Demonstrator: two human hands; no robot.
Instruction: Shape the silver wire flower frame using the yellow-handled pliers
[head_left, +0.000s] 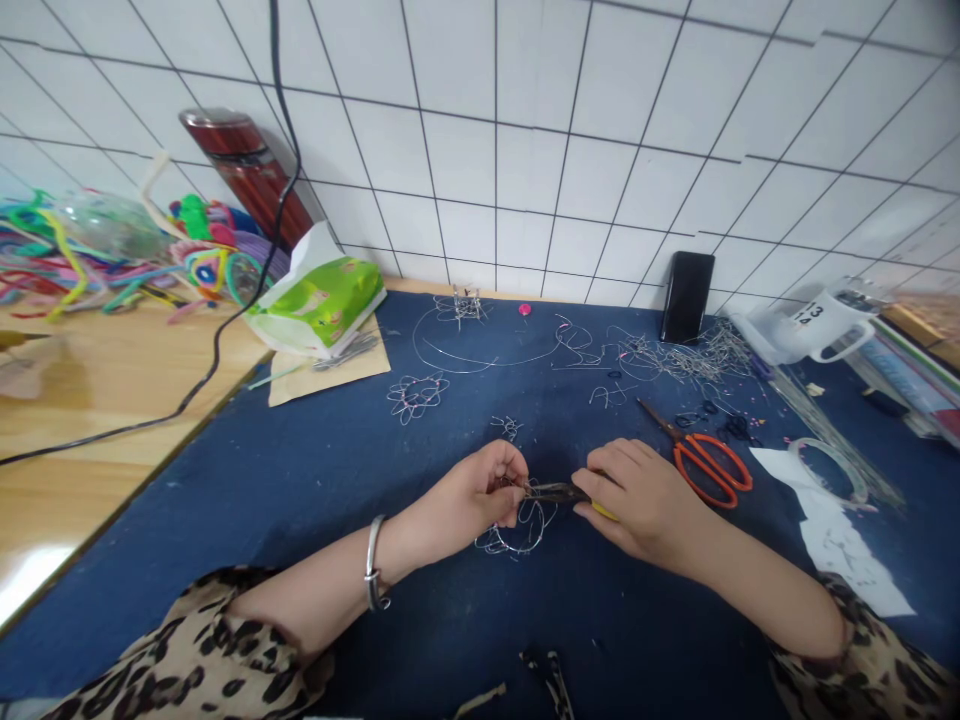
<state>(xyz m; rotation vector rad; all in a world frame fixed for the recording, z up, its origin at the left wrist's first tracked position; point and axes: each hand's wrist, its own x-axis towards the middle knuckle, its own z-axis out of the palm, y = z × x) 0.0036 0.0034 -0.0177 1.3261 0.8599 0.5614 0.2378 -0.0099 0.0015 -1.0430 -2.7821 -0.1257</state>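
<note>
My left hand (487,485) pinches a piece of thin silver wirework (534,530), whose bent loops hang below the fingers over the blue table cover. In my right hand (634,495) is a pair of pliers (556,492) with a bit of yellow handle showing. The plier jaws reach left to the wire at my left fingertips; the exact contact is too small to make out. Just beyond the hands lies a small bundle of bent wire (507,428). Orange-handled scissors (712,465) rest to the right of my right hand.
A flower-shaped wire piece (418,398), a pile of wire offcuts (690,352) and a phone (688,297) lie farther back. At left are a green tissue pack (322,300), a red thermos (247,170) and a black cable (217,350). A white mug (825,325) stands right.
</note>
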